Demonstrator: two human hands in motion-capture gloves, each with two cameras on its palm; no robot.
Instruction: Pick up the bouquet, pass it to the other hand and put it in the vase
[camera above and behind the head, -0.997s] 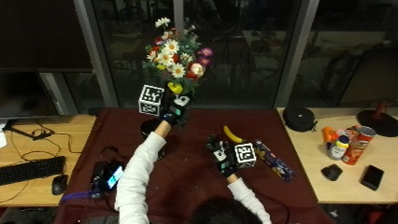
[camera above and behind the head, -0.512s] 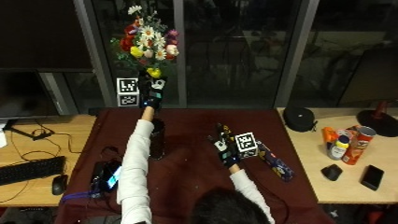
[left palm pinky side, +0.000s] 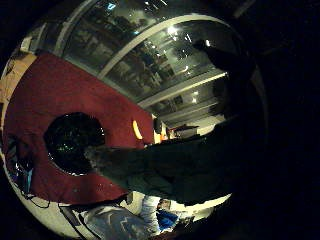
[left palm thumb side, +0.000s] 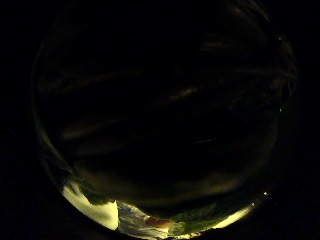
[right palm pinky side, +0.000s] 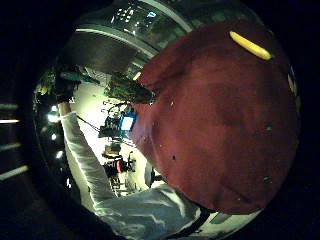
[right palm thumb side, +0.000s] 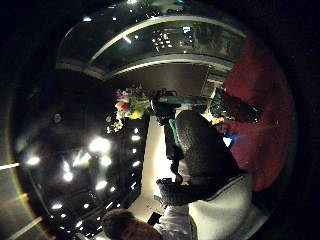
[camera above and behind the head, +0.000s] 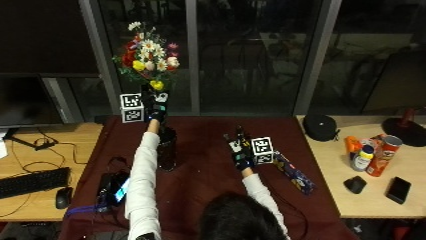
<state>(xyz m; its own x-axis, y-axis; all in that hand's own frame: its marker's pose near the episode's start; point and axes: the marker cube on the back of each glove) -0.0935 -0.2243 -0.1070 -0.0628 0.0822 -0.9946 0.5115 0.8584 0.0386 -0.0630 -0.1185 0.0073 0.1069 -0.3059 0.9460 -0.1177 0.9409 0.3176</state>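
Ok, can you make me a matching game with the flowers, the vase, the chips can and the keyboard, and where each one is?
Things:
1. flowers
2. vase
3. chips can
4. keyboard

Places:
A. on the wooden table on the right
B. on the red cloth
C. held up high in the left hand
D. on the wooden table on the left

Pairs: 1-C, 2-B, 3-A, 4-D

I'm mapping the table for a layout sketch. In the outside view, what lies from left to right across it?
keyboard → mouse → vase → right hand → black pouch → orange bottle → red can → phone
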